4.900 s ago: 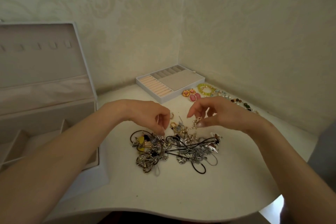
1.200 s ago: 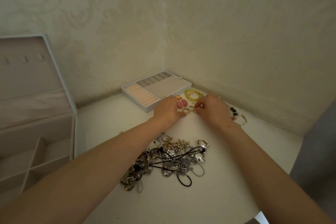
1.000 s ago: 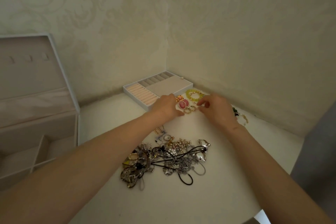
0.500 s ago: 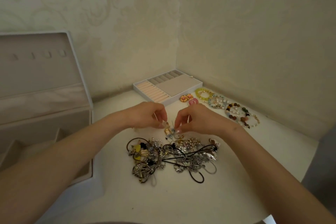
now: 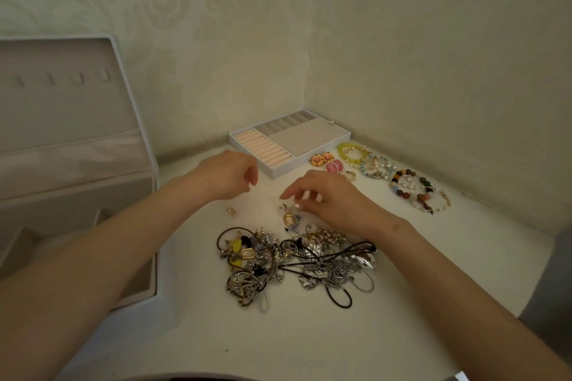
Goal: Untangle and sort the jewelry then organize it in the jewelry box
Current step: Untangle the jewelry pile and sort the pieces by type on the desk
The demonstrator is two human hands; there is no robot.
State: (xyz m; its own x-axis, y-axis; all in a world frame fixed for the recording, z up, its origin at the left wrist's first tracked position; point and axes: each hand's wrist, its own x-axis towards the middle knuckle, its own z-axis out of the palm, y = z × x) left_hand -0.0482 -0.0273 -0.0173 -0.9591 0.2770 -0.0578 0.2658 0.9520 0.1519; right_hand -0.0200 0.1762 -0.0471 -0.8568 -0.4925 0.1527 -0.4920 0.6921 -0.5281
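The left hand [image 5: 227, 178] hangs loose, holding nothing; the right hand [image 5: 331, 199] hovers at the gold earring [image 5: 289, 219], grip unclear. Lift it straight away from the tangled pile [image 5: 294, 260] at 6 o'clock, toward the sorted earrings [image 5: 334, 166] at 1 o'clock.

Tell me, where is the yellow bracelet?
In the head view, the yellow bracelet lies at the table's back right, between the tray and a pale blue bracelet.
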